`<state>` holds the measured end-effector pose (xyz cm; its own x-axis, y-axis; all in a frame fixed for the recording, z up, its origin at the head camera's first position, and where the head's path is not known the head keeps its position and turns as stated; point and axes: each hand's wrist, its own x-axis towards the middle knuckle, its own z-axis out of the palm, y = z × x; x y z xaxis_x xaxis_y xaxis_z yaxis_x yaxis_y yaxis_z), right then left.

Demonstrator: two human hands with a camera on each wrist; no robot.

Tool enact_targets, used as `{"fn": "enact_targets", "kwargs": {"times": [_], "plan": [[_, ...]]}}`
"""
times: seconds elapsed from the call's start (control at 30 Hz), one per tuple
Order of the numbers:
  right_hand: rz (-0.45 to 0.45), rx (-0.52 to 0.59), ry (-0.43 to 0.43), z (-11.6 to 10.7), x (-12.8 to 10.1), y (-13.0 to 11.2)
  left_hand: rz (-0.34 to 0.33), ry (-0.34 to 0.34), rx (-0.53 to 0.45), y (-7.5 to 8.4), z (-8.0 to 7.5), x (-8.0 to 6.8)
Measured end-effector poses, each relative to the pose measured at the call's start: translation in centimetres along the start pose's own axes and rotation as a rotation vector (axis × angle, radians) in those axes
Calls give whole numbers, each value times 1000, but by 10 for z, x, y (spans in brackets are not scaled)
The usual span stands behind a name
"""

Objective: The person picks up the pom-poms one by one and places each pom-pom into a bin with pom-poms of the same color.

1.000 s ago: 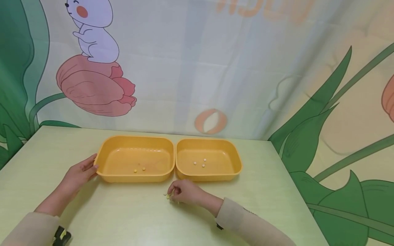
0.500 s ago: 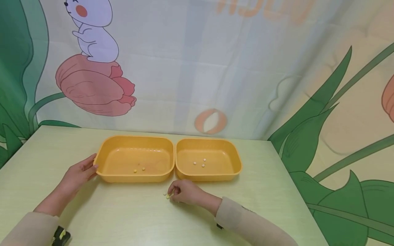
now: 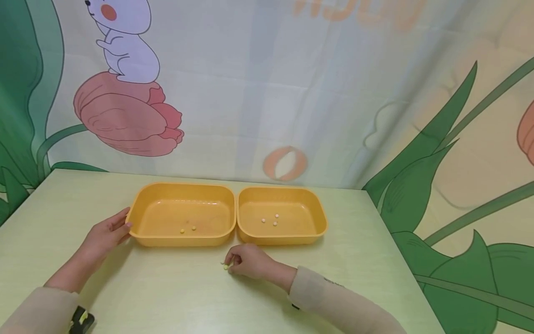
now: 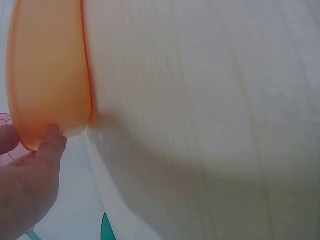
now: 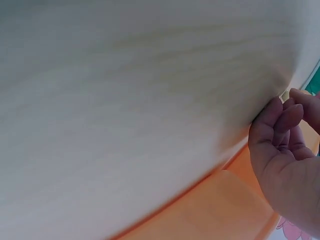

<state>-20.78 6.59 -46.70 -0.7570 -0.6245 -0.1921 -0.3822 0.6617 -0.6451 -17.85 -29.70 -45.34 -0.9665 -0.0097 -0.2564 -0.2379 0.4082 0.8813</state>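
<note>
We log the left hand (image 3: 104,235) at frame left, thumb and fingers pinching the larger yellow tray (image 3: 183,241) by its left end. At lower centre, the right hand (image 3: 250,262) curls its fingers, tips nearly together at a small yellow pellet (image 3: 225,267); we cannot tell whether they grip it. A paler pellet (image 3: 222,262) lies just beside it. Right of centre, the smaller yellow tray (image 3: 281,240) holds three white pellets (image 3: 275,224).
</note>
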Motion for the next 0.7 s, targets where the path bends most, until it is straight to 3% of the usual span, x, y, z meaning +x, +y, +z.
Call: {"fn": "enact_targets", "kwargs": {"times": [0.37, 0.7], "plan": [[-46, -109, -1, 1, 0, -4, 19, 6, 1, -1, -1, 1], [-22, -32, -22, -2, -4, -6, 8, 4, 8, -2, 1, 1]]}}
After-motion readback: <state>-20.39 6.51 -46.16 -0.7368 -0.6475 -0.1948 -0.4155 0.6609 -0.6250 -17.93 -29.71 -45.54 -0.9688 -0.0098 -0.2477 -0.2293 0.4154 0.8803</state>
